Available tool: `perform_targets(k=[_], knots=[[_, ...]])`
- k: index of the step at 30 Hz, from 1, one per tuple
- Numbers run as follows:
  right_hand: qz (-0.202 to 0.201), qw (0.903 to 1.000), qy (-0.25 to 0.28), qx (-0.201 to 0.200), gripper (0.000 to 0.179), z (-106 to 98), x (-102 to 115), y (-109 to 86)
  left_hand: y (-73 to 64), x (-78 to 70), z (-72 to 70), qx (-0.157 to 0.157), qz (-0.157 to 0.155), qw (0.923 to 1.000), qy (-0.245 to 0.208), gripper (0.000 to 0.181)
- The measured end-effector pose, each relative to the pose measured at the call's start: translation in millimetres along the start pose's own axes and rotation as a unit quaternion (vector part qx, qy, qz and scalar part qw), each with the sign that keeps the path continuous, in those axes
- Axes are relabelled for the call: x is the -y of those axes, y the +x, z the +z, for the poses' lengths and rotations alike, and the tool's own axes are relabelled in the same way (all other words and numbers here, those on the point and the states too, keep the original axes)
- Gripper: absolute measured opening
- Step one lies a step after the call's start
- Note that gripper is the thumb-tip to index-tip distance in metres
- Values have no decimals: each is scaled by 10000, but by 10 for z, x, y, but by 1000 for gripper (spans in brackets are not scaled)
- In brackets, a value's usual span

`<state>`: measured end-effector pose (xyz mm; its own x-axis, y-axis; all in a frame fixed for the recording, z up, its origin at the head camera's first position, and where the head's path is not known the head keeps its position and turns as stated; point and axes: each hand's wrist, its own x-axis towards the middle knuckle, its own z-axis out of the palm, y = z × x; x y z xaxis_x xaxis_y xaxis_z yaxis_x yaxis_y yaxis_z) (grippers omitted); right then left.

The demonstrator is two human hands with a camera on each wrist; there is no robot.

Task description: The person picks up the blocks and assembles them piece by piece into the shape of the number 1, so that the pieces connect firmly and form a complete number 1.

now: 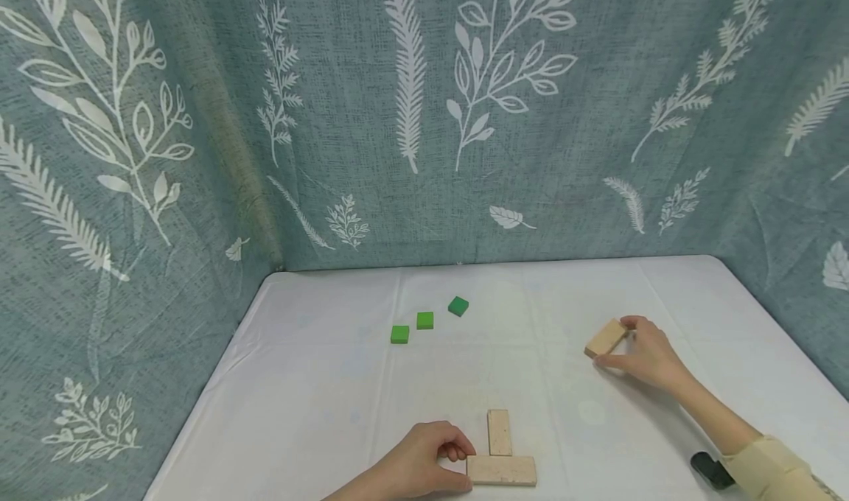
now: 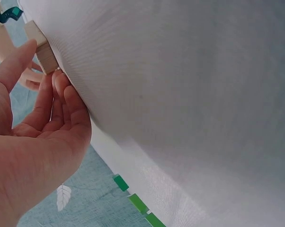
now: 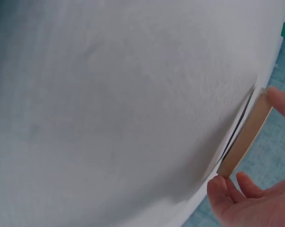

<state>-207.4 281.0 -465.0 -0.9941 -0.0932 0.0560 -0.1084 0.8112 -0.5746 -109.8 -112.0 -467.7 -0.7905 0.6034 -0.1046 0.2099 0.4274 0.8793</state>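
Note:
Near the table's front, my left hand pinches the left end of a flat wooden block between thumb and fingers. Behind that block, a second wooden block points away from me, its near end against the first, so the two form a T. Off to the right, my right hand holds a third wooden block, thumb at one end and fingertip at the other. In the right wrist view this block is seen edge-on, close to the tablecloth; whether it touches cannot be told.
Two light green squares and a darker green square lie toward the back of the white table. A small black object is beside my right sleeve. A leaf-patterned teal curtain rises behind and beside the table.

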Motion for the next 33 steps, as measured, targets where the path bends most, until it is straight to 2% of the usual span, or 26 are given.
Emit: perform_targets(k=[33], knots=[[-126,9994,315,-2,89,152,273,-41,2,-5,-2,-15,43,10000,12,25]])
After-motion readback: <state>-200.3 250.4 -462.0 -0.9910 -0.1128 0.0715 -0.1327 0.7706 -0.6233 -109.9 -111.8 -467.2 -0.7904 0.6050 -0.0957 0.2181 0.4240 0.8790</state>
